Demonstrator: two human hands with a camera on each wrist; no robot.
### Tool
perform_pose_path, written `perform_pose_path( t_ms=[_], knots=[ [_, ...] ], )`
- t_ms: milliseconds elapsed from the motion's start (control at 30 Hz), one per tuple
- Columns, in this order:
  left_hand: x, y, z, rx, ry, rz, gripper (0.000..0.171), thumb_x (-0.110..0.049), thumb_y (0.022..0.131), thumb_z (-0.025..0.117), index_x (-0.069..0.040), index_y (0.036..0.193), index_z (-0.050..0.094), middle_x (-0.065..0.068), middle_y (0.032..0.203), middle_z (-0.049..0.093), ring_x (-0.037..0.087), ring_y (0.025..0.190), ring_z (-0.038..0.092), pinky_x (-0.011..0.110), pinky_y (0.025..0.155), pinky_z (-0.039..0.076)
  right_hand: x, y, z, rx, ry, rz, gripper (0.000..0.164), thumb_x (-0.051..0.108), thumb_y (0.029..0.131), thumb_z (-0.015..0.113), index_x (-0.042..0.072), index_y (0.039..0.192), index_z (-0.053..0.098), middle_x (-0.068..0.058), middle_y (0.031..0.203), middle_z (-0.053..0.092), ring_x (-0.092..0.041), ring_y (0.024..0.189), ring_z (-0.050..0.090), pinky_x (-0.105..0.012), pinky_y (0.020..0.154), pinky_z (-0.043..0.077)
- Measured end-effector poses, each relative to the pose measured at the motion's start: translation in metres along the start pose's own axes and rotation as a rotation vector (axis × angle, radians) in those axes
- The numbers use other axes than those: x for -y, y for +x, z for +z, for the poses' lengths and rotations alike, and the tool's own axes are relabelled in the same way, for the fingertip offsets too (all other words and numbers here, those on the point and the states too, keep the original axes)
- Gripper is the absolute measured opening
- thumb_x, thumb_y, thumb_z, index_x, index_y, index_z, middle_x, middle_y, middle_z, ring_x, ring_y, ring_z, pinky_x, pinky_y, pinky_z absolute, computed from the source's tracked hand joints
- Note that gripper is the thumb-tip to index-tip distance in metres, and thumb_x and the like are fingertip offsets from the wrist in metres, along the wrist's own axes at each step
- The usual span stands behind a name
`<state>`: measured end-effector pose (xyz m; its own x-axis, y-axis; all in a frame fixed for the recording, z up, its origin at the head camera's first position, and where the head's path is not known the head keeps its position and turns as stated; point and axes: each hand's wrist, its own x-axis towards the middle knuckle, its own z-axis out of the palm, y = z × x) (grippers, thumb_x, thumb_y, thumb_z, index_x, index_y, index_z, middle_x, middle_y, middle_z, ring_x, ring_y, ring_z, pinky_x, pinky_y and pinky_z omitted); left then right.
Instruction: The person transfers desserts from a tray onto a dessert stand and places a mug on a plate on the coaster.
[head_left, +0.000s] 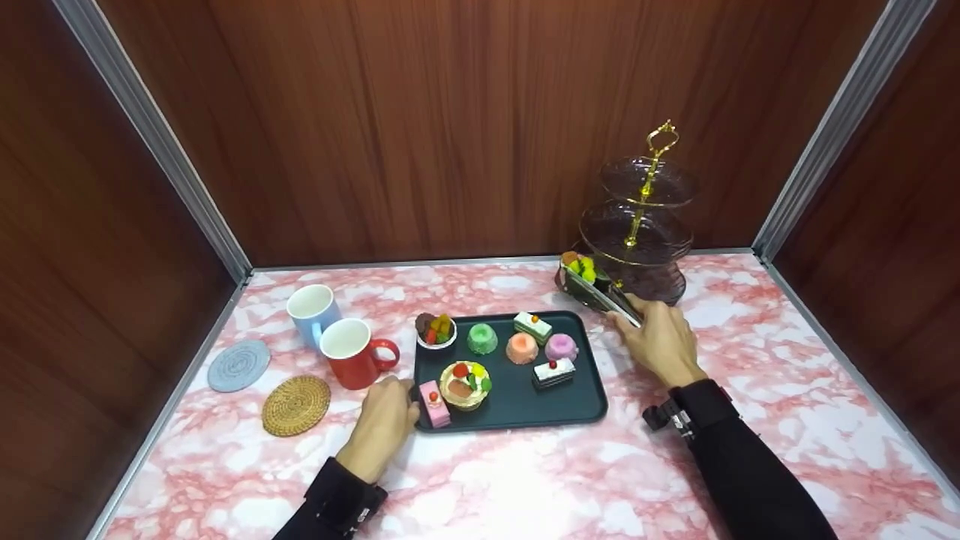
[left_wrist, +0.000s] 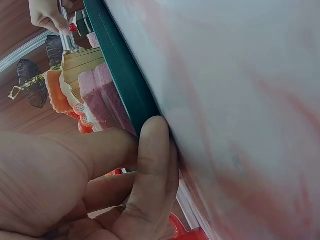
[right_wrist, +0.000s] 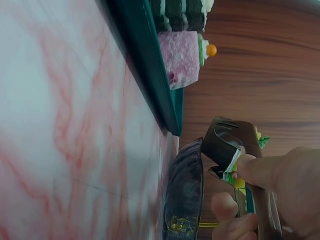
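My right hand (head_left: pixel 661 341) grips metal serving tongs (head_left: pixel 616 304). Between the tong ends is a small dessert with yellow and green topping (head_left: pixel 581 267), close to the bottom plate of a three-tier stand (head_left: pixel 646 281). In the right wrist view the broad, slotted tong end (right_wrist: pixel 222 137) overlaps that dark plate (right_wrist: pixel 182 190). My left hand (head_left: pixel 381 421) pinches the left edge of a dark green tray (head_left: pixel 517 409); the left wrist view has thumb and fingers at its rim (left_wrist: pixel 132 85). Nearest those fingers on the tray lies a pink cake slice (head_left: pixel 433 403).
Also on the tray are a fruit tart (head_left: pixel 465 386), a dessert cup (head_left: pixel 436 331), a green pudding (head_left: pixel 482 339) and several other sweets. Left of it stand a red mug (head_left: pixel 352 364) and a blue mug (head_left: pixel 309 311), beside a grey coaster (head_left: pixel 238 366) and a woven coaster (head_left: pixel 296 406). Wood-grain walls enclose the table.
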<state>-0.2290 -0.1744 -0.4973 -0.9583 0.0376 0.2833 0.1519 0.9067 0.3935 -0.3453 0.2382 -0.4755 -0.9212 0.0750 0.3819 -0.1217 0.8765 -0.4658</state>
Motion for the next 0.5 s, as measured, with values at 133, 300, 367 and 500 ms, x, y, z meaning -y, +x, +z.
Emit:
perform_pose_path(
  t_ms=[133,300,367,500],
  knots=[
    [0.001,-0.001,0.001,-0.030,0.002,0.032,0.009,-0.006,0.069,0.068,-0.004,0.078,0.066,0.009,0.071,0.058,0.026,0.070,0.060,0.037,0.062,0.047,0.000,0.007,0.001,-0.006,-0.016,0.021,0.054,0.056,0.078,0.062,0.034,0.126,0.056,-0.006,0.079,0.069,-0.029,0.069,0.061,-0.042,0.052,0.040],
    [0.001,0.000,0.001,-0.035,0.018,0.043,0.009,-0.006,0.070,0.069,-0.004,0.078,0.066,0.009,0.071,0.058,0.027,0.070,0.060,0.038,0.062,0.047,-0.001,0.016,0.003,-0.013,-0.051,0.060,0.050,0.058,0.078,0.060,0.031,0.120,0.061,-0.018,0.101,0.067,-0.038,0.080,0.063,-0.049,0.056,0.041],
    [0.001,0.000,0.001,-0.034,0.022,0.048,0.009,-0.007,0.070,0.069,-0.004,0.078,0.065,0.010,0.071,0.057,0.028,0.070,0.060,0.038,0.062,0.047,-0.002,0.019,0.004,-0.017,-0.066,0.071,0.047,0.058,0.079,0.060,0.028,0.114,0.064,-0.020,0.100,0.066,-0.041,0.081,0.062,-0.051,0.055,0.040],
    [0.001,0.000,0.001,-0.023,0.024,0.051,0.011,-0.007,0.070,0.069,-0.004,0.079,0.065,0.009,0.071,0.057,0.027,0.069,0.059,0.038,0.062,0.047,0.000,0.024,0.006,-0.032,-0.090,0.086,0.041,0.055,0.079,0.060,0.025,0.106,0.066,-0.021,0.098,0.066,-0.043,0.082,0.061,-0.054,0.056,0.040]
  ],
)
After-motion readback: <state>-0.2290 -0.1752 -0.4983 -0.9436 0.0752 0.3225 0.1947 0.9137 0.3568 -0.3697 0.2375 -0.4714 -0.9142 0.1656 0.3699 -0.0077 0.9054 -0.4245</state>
